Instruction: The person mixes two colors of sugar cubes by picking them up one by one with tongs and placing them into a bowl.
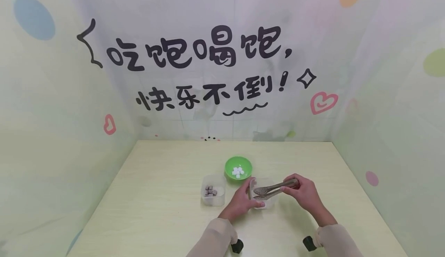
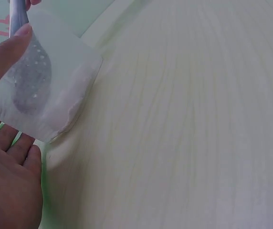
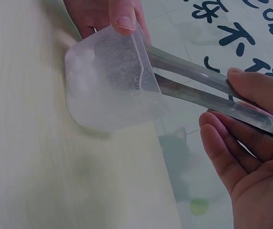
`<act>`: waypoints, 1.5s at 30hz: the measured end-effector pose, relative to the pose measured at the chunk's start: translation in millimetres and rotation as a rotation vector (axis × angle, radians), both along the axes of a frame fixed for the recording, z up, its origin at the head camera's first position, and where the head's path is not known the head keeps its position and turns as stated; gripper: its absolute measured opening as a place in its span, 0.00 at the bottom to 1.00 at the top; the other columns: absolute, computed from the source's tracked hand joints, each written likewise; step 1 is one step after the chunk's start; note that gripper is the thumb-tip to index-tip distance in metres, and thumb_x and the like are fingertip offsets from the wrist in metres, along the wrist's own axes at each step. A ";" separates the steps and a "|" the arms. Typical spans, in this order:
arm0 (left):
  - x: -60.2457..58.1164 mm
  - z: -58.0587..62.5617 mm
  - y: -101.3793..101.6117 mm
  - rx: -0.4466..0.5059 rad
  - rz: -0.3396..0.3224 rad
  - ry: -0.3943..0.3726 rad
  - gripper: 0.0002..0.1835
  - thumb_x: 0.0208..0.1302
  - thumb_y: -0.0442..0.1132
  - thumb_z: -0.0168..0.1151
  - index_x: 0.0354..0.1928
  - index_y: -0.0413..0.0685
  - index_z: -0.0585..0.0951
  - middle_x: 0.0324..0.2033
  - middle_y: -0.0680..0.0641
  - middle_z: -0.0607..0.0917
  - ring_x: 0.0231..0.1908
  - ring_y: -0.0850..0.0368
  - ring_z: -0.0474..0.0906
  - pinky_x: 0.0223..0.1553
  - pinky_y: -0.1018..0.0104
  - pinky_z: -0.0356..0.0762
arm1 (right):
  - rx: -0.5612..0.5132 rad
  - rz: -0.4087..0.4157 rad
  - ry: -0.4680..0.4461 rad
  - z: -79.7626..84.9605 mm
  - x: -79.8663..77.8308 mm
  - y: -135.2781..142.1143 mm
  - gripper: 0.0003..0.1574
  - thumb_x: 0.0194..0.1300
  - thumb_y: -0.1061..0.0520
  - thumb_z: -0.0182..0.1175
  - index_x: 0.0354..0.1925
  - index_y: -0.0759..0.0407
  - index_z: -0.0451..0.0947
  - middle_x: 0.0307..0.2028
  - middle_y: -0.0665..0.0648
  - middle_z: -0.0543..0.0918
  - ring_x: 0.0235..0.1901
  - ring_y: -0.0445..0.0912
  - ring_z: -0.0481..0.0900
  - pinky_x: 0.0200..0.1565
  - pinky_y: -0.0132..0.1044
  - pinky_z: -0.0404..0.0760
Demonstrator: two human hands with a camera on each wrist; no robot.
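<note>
My left hand (image 1: pixel 238 203) grips a frosted clear plastic container (image 1: pixel 268 205), with the thumb on its near side and the fingers on the far side. A pair of metal tongs (image 1: pixel 269 189) with perforated ends is held in my right hand (image 1: pixel 306 195), the thumb on one arm. In the right wrist view the tong ends lie inside the container (image 3: pixel 98 100), seen blurred through its wall. Some whitish stuff shows low in it; its shape is unclear. Whether the tongs pinch anything cannot be made out.
Just behind the container stands a green bowl (image 1: pixel 238 159) with several white cubes (image 1: pixel 238 172). To the left is another clear container (image 1: pixel 219 200) with several brownish-purple cubes (image 1: pixel 210 191). Printed cloth walls (image 1: pixel 222 125) border the pale wooden table (image 1: pixel 156 195) at back and sides.
</note>
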State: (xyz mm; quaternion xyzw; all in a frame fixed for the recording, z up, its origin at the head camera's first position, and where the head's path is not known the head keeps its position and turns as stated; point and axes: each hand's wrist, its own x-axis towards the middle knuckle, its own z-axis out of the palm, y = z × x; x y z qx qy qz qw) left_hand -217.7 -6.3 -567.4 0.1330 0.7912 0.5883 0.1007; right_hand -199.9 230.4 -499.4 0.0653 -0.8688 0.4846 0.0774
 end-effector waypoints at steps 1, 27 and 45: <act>0.3 0.4 0.0 0.003 -0.002 0.000 0.54 0.45 0.47 0.79 0.74 0.53 0.59 0.69 0.47 0.67 0.68 0.46 0.59 0.68 0.44 0.53 | 0.005 0.005 -0.008 -0.5 0.0 0.0 0.14 0.52 0.62 0.73 0.37 0.61 0.81 0.26 0.53 0.82 0.25 0.44 0.78 0.26 0.33 0.77; -0.4 0.0 -0.9 0.002 -0.002 0.004 0.54 0.45 0.48 0.79 0.74 0.54 0.60 0.68 0.48 0.68 0.67 0.46 0.62 0.67 0.43 0.54 | 0.024 -0.036 0.019 -2.7 0.0 -7.7 0.12 0.52 0.64 0.73 0.36 0.61 0.81 0.24 0.52 0.82 0.24 0.43 0.77 0.24 0.32 0.74; -3.2 -5.4 0.3 0.014 -0.001 0.029 0.53 0.45 0.45 0.79 0.73 0.50 0.61 0.68 0.46 0.68 0.68 0.46 0.59 0.68 0.46 0.54 | 0.080 -0.059 0.082 -5.3 1.9 -7.6 0.13 0.53 0.62 0.73 0.38 0.58 0.80 0.30 0.53 0.85 0.29 0.45 0.82 0.27 0.32 0.79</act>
